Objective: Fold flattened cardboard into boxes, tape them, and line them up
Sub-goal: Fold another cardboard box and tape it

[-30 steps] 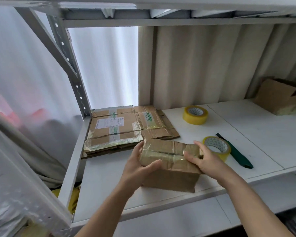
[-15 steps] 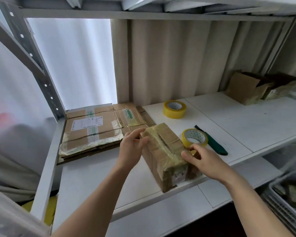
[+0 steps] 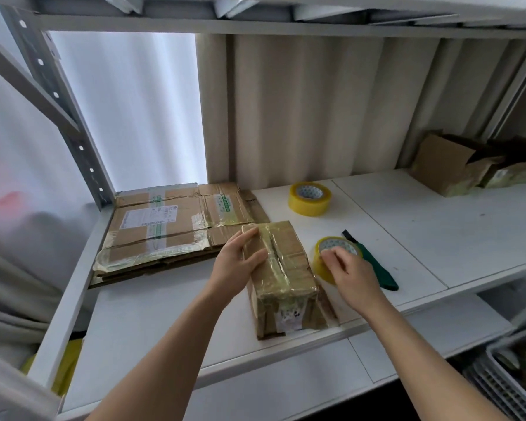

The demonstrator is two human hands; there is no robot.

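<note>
**On the shelf's front edge: box set down, right hand gone to the tape**

On the white shelf (image 3: 438, 226), at about 6 o'clock from the middle, I see the taped box (image 3: 281, 275) lying flat with its long axis running front to back, its near end at the shelf's lip. Half a second ago it was tipped up on an edge between both hands; now it rests on its base. My left hand (image 3: 236, 265) lies on the box's top left edge, fingers fairly straight along the cardboard and thumb pressed onto the top by the taped seam; this grip is loose, pressing more than clutching. My right hand (image 3: 351, 276) has left the box and sits over the near tape roll (image 3: 336, 256) at 3 o'clock of the box, fingers curled onto the roll's top rim; whether it truly clasps the roll I cannot tell.

Brown corrugated cardboard makes up the box, wrapped in glossy, wrinkled yellowish tape, with a torn white label on its near end. At 10 o'clock lies a stack of flattened cardboard (image 3: 170, 229), creased, with shiny tape strips and a white printed label. A second tape roll (image 3: 309, 198), a thick yellow ring with a patterned white core, stands at 1 o'clock. A green-handled cutter (image 3: 377, 268) lies just right of the near roll. Open folded boxes (image 3: 450, 164) sit at the far right, by the ribbed curtain.
</note>
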